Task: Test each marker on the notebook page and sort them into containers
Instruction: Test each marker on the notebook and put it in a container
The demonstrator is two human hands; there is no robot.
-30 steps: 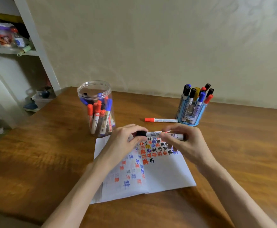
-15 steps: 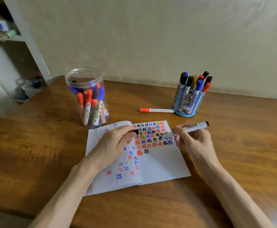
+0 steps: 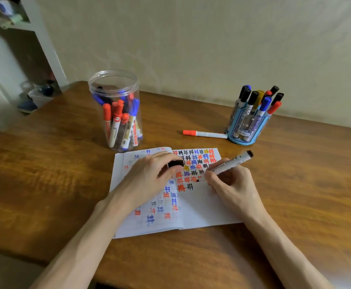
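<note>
On the notebook page (image 3: 203, 207), the right hand (image 3: 231, 184) grips the uncapped marker (image 3: 226, 165); the left hand (image 3: 149, 174) pinches its cap (image 3: 175, 163). Press lightly, then recap.

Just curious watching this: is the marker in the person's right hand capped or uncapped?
Uncapped. The marker has its bare tip on the notebook, and the left hand holds the black cap.

wooden table (image 3: 295, 184), pale wall (image 3: 191, 38), white shelf unit (image 3: 43, 38) (contents blurred)
</note>
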